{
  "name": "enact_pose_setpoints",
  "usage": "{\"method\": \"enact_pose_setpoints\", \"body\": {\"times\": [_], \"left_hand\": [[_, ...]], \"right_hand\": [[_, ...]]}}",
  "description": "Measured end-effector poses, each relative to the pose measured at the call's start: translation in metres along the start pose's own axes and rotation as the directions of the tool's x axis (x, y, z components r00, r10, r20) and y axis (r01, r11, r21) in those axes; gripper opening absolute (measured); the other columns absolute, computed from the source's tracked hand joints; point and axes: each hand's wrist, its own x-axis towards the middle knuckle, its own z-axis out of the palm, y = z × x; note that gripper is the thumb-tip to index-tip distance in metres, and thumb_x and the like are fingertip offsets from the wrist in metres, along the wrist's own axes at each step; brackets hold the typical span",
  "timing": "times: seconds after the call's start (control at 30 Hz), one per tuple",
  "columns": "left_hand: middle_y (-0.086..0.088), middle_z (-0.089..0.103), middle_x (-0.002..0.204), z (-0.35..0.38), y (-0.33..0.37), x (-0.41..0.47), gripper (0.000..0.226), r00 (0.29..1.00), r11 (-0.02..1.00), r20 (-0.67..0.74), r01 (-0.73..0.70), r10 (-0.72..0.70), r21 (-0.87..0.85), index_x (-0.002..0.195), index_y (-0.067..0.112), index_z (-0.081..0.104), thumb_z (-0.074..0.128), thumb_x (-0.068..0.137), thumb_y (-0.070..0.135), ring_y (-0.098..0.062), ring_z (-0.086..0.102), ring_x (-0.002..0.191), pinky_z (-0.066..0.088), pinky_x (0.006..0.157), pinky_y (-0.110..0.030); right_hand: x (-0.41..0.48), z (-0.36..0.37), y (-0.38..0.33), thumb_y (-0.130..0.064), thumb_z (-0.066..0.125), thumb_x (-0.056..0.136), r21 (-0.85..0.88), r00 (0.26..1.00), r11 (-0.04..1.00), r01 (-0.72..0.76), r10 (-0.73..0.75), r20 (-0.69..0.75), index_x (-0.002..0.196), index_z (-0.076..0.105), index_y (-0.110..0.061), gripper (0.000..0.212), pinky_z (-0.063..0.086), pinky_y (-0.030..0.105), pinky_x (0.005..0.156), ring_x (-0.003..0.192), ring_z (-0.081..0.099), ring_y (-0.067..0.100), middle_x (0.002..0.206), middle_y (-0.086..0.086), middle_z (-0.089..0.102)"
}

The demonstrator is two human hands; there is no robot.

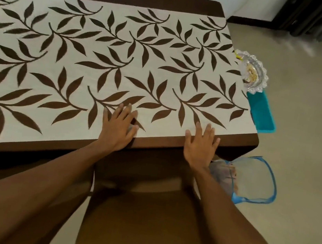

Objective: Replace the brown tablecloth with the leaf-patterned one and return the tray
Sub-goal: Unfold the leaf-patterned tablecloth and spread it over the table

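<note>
DINING ROOM: Seen from above a brown chair seat (143, 222) at the bottom of the frame, a person lays both hands on the near edge of the surface (29, 148). The left hand (117, 128) and right hand (200, 145) lie palm down, fingers straight and spread. They grasp nothing and press flat on the leaf-patterned tablecloth (103, 53), which covers the top from the left of the frame to the right corner and looks smooth.

A brown band (238, 147) runs along the near edge and drapes at that corner. Whether it is the new cloth's own border or the brown cloth beneath cannot be told.

The step in hand appears to be a final smoothing of the new cloth, with the tray yet to be returned. The teal tray (263, 113) sits at middle right, just beyond the surface's right edge and lower than its top, on a support that is hidden. A cut-glass dish (252, 72) rests on its far end, so the next move likely calls for a reach to the right and a level lift to stop the dish sliding.

A blue-trimmed mesh item (251, 178) lies on the floor below the corner, possibly underfoot on the way round. Dark curtains (313, 17) hang at upper right.
</note>
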Motion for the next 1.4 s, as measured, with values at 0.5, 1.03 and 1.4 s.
{"method": "enact_pose_setpoints", "body": {"times": [0.5, 1.03, 1.4], "left_hand": [[-0.003, 0.026, 0.163, 0.037, 0.139, 0.08, 0.051, 0.987, 0.99, -0.086, 0.132, -0.135, -0.04, 0.15, 0.028, 0.041, 0.038, 0.102, 0.047, -0.025, 0.011, 0.154, -0.003, 0.117, -0.067], [-0.01, 0.041, 0.156, 0.092, 0.335, 0.138, 0.05, 0.94, 0.958, -0.187, 0.272, -0.284, -0.087, 0.142, 0.019, 0.053, 0.045, 0.098, 0.04, -0.028, 0.029, 0.148, 0.013, 0.118, -0.063], [-0.008, 0.068, 0.114, 0.076, 0.4, 0.257, 0.021, 0.976, 0.969, -0.219, -0.041, -0.014, -0.243, 0.112, 0.007, 0.071, 0.064, 0.093, 0.008, -0.021, 0.061, 0.107, 0.05, 0.09, -0.03]], "right_hand": [[0.122, -0.028, 0.135, -0.077, -0.002, 0.092, -0.082, 1.0, 0.997, 0.01, -0.008, 0.026, 0.161, 0.015, -0.034, 0.083, 0.007, 0.061, 0.124, 0.157, 0.007, 0.03, 0.171, 0.007, 0.007], [0.193, -0.054, 0.24, -0.057, 0.032, 0.105, 0.263, 0.878, 0.867, 0.423, -0.464, 0.12, 0.158, 0.025, -0.039, 0.057, 0.022, 0.053, 0.123, 0.155, 0.015, 0.028, 0.169, 0.007, 0.018], [0.294, -0.075, 0.313, -0.03, 0.063, 0.098, 0.507, 0.845, 0.862, -0.011, -0.263, 0.466, 0.108, 0.076, -0.016, 0.022, 0.051, 0.035, 0.088, 0.103, 0.068, 0.025, 0.103, 0.006, 0.076]]}}
